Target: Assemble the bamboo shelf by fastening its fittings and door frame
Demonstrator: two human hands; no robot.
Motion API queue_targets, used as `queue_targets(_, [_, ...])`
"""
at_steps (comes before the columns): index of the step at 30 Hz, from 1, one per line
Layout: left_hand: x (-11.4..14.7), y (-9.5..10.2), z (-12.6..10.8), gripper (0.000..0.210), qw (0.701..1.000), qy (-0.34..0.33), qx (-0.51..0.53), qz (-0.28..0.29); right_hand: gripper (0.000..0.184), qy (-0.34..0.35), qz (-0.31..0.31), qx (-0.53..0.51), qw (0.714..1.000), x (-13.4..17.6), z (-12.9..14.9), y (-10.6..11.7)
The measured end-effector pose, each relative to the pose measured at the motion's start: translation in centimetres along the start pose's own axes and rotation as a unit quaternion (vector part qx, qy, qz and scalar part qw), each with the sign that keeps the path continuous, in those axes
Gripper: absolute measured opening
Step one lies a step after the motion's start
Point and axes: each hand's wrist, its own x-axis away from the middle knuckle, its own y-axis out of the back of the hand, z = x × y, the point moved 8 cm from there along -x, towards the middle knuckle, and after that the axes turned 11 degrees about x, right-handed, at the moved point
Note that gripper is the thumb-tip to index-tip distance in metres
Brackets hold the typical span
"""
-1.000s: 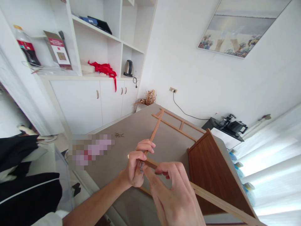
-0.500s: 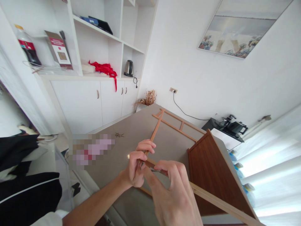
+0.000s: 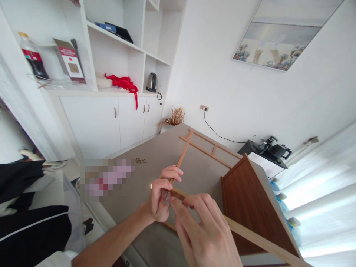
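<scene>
My left hand [image 3: 163, 193] is closed around the corner of a light wooden frame [image 3: 183, 154], where a long slat meets a thicker rail. A small grey metal piece [image 3: 167, 197] shows at that joint, between the fingers; its exact kind is unclear. Close against it, my right hand [image 3: 207, 226] has its thumb and fingertips pinched together at the metal piece. The thicker wooden rail [image 3: 258, 235] runs under my right hand toward the lower right. What lies inside the right fingers is mostly hidden.
The grey table [image 3: 155, 148] carries a small pile of screws [image 3: 140, 160], a blurred pinkish item [image 3: 116, 176], a ladder-like wooden frame [image 3: 208, 148] and a brown wooden panel [image 3: 250, 200]. Beyond stand white cabinets [image 3: 91, 122] and a black kettle stand [image 3: 264, 154].
My right hand has shifted slightly and its fingers have turned at the joint. The thin metal rod seen by its fingers before is now hidden. My left hand keeps its hold.
</scene>
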Motion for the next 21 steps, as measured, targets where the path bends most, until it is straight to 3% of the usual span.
queue_targets(17, [0.38, 0.07, 0.29, 0.013, 1.0, 0.005, 0.012, -0.008, 0.029, 0.001, 0.013, -0.012, 1.0, 0.04, -0.13, 0.1])
queue_targets(21, [0.21, 0.14, 0.23, 0.013, 1.0, 0.009, 0.003, -0.004, 0.028, -0.029, 0.001, -0.014, 0.999, -0.01, -0.36, 0.11])
